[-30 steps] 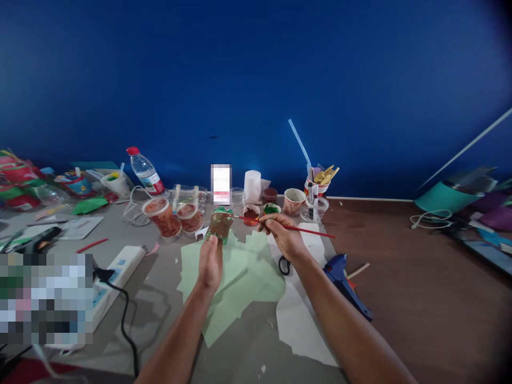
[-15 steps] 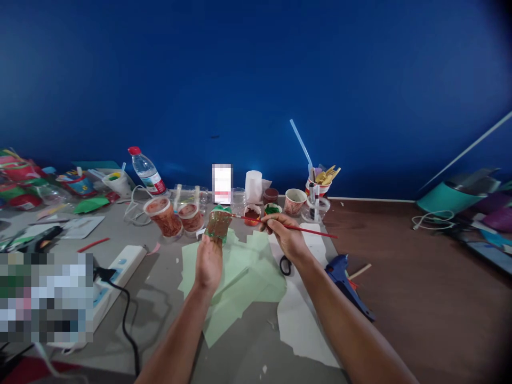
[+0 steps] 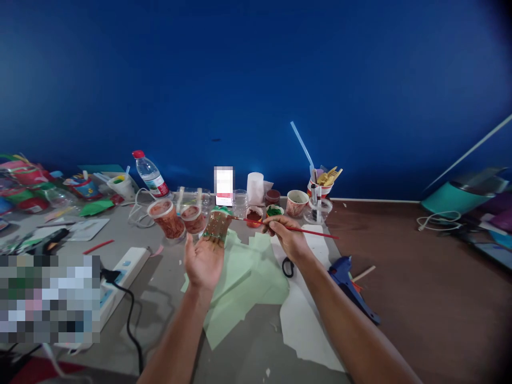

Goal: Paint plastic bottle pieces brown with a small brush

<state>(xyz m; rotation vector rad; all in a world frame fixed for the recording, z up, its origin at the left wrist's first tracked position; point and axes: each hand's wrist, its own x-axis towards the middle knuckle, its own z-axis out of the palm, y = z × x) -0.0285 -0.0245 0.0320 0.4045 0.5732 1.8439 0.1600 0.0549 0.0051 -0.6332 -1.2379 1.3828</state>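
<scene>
My left hand point(image 3: 205, 262) supports a small see-through plastic cup point(image 3: 218, 225) painted brown with green at its edges. Its palm faces up and the thumb stands away from the cup; the fingers run into or behind the cup, partly hidden. A thin red paintbrush point(image 3: 298, 229) is pinched in my right hand point(image 3: 282, 228), with its bristle end at the cup's upper right side. Just beyond the brush stand a small cup of brown paint point(image 3: 254, 215) and a cup of green paint point(image 3: 274, 211).
Pale green paper point(image 3: 240, 277) and white paper point(image 3: 306, 325) cover the table below my hands. Brown-stained cups point(image 3: 166, 218), a water bottle point(image 3: 150, 176) and a lit phone point(image 3: 223, 186) stand behind. A blue glue gun point(image 3: 352, 290) lies right, a power strip point(image 3: 124, 277) left.
My left hand has turned palm-up, its thumb moving out to the left, and the painted cup has tilted with it. The brush stays at the cup's right side.
</scene>
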